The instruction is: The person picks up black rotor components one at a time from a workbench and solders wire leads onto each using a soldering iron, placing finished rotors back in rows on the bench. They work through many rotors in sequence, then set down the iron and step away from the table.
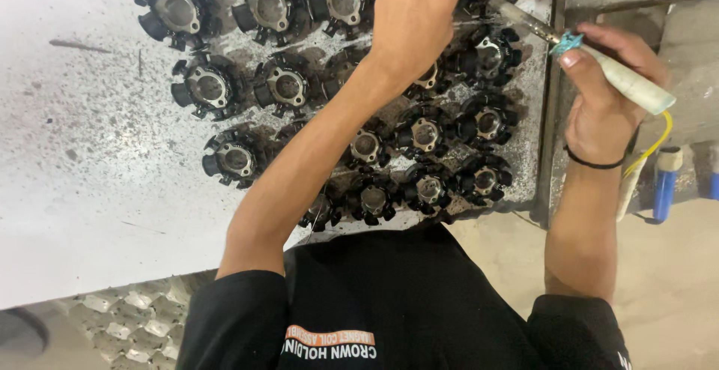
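From the head camera, the right hand (pixel 610 104) grips a soldering iron (pixel 599 63) by its pale handle, fingers wrapped and thumb pressed near the blue collar. The iron's long axis runs from lower right at the handle up to the left, its metal shaft ending at the top row of stators, just beside the left hand (pixel 416 18). The tip itself is hidden behind that hand. A yellow cord (pixel 655 141) trails from the handle's rear down past the wrist, which wears a black band (pixel 592 162).

The left hand reaches across the batch to the top row, fingers curled down on something there; what they pinch cannot be told, as the knuckles cover it. So the work point lies up and left of the right hand, and directly under the left one.

The stators (pixel 269 7), black with metal centres, lie in rough rows on a speckled white surface (pixel 82 153). The left forearm crosses over several of them. Right of the surface's edge stands a blue and white tube (pixel 665 183), well apart from the iron.
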